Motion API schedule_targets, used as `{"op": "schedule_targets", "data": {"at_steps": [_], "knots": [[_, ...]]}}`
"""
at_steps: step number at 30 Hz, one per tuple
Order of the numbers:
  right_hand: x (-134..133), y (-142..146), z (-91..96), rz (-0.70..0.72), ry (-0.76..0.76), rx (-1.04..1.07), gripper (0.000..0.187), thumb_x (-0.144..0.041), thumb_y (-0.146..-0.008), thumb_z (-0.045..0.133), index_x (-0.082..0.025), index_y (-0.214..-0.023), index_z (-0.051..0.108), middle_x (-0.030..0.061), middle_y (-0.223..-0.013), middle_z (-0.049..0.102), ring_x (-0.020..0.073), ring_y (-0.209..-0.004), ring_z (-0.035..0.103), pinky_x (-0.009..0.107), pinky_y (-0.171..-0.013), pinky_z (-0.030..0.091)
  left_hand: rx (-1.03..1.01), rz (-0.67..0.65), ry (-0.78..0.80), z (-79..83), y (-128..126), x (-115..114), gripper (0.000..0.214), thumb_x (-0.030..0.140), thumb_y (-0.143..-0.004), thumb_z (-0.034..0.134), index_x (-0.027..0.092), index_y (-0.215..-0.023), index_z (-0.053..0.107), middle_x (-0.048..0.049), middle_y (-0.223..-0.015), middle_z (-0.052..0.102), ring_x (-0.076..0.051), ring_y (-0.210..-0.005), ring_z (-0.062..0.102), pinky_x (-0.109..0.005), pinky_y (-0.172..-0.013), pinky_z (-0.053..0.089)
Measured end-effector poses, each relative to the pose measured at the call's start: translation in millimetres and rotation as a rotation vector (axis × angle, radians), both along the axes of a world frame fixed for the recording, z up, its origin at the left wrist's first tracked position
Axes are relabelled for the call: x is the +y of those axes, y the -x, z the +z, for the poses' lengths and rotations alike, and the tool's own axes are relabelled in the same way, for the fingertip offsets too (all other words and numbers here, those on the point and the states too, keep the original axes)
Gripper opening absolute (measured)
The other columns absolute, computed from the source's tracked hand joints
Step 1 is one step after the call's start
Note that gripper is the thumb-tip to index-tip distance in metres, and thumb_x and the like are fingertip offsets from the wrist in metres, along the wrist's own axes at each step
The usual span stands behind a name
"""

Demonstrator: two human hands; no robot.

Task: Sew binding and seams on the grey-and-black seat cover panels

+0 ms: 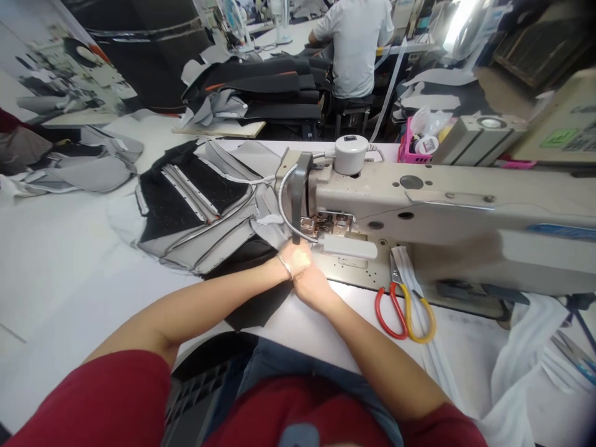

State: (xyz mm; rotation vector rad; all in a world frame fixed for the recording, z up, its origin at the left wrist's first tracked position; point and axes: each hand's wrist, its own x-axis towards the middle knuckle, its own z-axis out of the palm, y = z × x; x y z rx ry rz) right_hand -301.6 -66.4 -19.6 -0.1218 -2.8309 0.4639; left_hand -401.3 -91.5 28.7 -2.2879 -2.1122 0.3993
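Note:
Both my hands meet just below the needle of the beige sewing machine (pixel 419 205). My left hand (pixel 298 259) rests on the black and grey fabric piece (pixel 200 211) at the presser foot, its fingers curled and partly overexposed. Pressed against it from the near side is my right hand (pixel 313 287), fingers tucked under and hidden. The fabric spreads left of the machine head across the white table (pixel 60 261). Whether either hand pinches the cloth cannot be made out.
Scissors with red and yellow handles (pixel 405 310) lie right of my hands beside a white strip (pixel 412 279). More scissors (pixel 575 357) sit at far right. Stacked cut pieces (pixel 261 87) and a seated person (pixel 356 43) are behind. A pink basket (pixel 410 146) stands on the machine's far side.

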Motion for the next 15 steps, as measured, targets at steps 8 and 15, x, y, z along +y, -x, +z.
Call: {"op": "schedule_targets", "data": {"at_steps": [8,15], "knots": [[-39.7,-8.0,18.1,0.112,-0.175,0.028,0.038,-0.007,-0.080,0.035,-0.001,-0.116,0.045,0.0249,-0.124,0.040,0.0308,-0.119,0.032,0.048,-0.094,0.031,0.139,0.128,-0.521,40.5,88.7,-44.6,0.030,0.016,-0.080,0.035,0.012,-0.103,0.052,-0.0174,-0.109,0.052,-0.025,-0.104,0.045,-0.044,-0.085,0.033],[-35.9,-4.2,11.9,0.114,-0.137,0.024,0.038,-0.009,-0.076,0.044,-0.003,-0.113,0.047,0.0267,-0.129,0.032,0.0297,-0.123,0.025,0.048,-0.096,0.029,-0.008,0.308,-0.214,50.1,148.2,-10.5,0.039,0.006,-0.070,0.038,0.011,-0.105,0.052,-0.0091,-0.103,0.057,-0.017,-0.095,0.051,-0.029,-0.080,0.040]]}}
